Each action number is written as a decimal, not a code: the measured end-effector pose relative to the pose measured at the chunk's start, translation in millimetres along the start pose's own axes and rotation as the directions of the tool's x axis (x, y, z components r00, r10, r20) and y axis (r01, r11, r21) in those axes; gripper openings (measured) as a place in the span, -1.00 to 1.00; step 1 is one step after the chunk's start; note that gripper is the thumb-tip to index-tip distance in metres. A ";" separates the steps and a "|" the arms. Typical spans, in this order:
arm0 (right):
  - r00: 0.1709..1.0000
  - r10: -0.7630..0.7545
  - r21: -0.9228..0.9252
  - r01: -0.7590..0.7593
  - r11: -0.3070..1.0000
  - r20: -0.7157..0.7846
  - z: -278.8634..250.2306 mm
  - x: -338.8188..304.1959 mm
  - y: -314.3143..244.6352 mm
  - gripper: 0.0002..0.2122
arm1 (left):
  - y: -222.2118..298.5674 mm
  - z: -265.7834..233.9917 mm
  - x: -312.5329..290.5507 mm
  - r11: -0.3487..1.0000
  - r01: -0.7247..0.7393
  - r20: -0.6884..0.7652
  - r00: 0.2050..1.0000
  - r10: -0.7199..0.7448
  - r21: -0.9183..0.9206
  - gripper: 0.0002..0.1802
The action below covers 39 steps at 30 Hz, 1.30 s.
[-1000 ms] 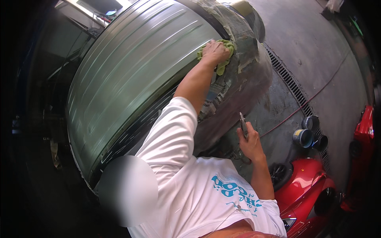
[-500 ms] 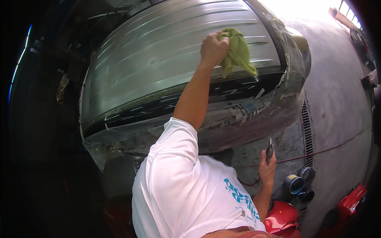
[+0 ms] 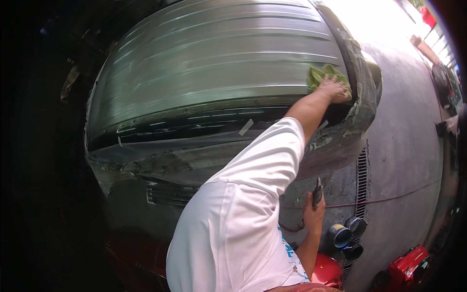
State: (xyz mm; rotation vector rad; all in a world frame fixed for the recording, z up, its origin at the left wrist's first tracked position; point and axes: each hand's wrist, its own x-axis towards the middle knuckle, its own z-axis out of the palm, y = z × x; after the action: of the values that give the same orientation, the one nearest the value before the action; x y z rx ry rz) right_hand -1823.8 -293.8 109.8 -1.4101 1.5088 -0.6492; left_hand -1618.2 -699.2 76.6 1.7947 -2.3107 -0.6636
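Note:
My left hand point(image 3: 334, 90) presses a green cloth point(image 3: 317, 75) onto the right end of a ribbed, silver-grey vehicle roof point(image 3: 209, 58), close to its dark edge. The fingers lie over the cloth and partly cover it. Lower down, beside the vehicle, my right hand point(image 3: 314, 214) is closed round an air blow gun point(image 3: 317, 193), its nozzle pointing up. A reddish hose point(image 3: 297, 228) hangs by that hand. My white-sleeved left arm stretches across the vehicle's near side.
Clear masking film and paper point(image 3: 362, 87) wrap the vehicle's sides. Several dark cans point(image 3: 339, 235) stand by a floor drain grate point(image 3: 361, 180), and a thin red hose point(image 3: 389, 198) crosses the floor. A red object point(image 3: 408, 265) sits at the lower right.
My left hand has moved right and nearer, bringing the cloth from a bunched, hanging hold down onto the roof's right corner. My right hand still holds the blow gun.

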 end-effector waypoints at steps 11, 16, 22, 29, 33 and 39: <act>0.987 0.084 0.022 -0.087 0.996 0.135 21.4 9.2 -1.5 -0.62 | -121.2 -87.9 -201.3 0.882 0.300 -0.352 0.832 -0.428 -0.364 -0.45; 0.960 0.066 0.059 -0.086 0.995 0.273 54.2 21.3 -35.7 -0.65 | -241.4 -95.8 -394.7 0.837 0.492 -0.484 0.687 -0.542 -0.239 -0.43; 0.953 0.018 -0.013 -0.014 1.000 0.304 98.1 11.5 -62.1 -0.73 | -310.2 -109.8 -542.1 0.654 0.674 -0.552 0.418 -0.721 -0.343 -0.43; 0.931 -0.034 0.020 0.029 0.999 0.362 121.2 -5.3 -74.5 -0.76 | -326.8 -91.4 -551.3 0.646 0.651 -0.702 0.237 -0.671 -0.398 -0.47; 0.960 -0.088 0.141 0.051 0.989 0.264 132.0 -20.8 -82.2 -0.71 | -332.8 -84.7 -547.5 0.726 0.544 -0.782 0.188 -0.594 -0.420 -0.51; 0.988 -0.087 0.135 0.069 0.988 0.128 129.7 -18.8 -76.4 -0.64 | -272.8 -97.7 -530.5 0.421 -0.229 -0.470 0.588 -0.658 -0.877 -0.51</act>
State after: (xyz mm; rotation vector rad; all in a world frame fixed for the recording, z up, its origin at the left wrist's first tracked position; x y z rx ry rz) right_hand -1676.2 -263.2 126.7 -1.3901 1.2892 -0.6753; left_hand -1192.8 -273.0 130.4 1.3700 -0.7362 -0.7065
